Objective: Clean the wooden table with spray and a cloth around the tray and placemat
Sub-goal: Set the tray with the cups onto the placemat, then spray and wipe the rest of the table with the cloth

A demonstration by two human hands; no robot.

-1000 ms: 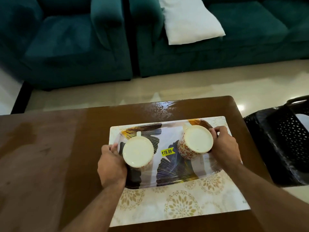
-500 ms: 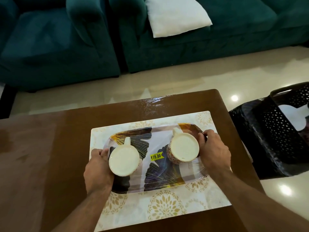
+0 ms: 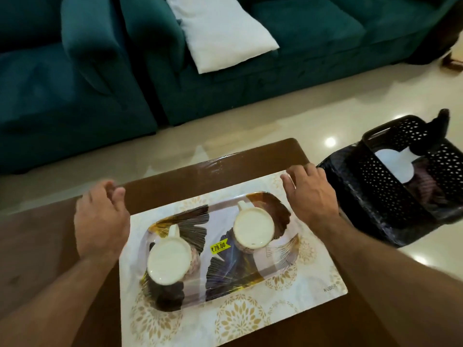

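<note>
Centrally, the tray [image 3: 253,286] lay on the placemat [image 3: 288,309], which sat on the right part of the wooden table [image 3: 50,259]. We noted two mugs [image 3: 168,262] upside down on the tray, one left and nearer, one right and farther, a yellow price sticker [image 3: 217,247] between them. Our left hand [image 3: 101,221] hovered off the tray's left end, over the mat's left edge, fingers loosely curled, gripping nothing. Our right hand [image 3: 312,194] sat at the mat's far right corner, fingers spread; whether they touched it, we could not tell. A black perforated basket [image 3: 390,196] stood on the floor to the right. Teal sofas [image 3: 75,83] and a white cushion [image 3: 225,38] lay beyond.
</note>
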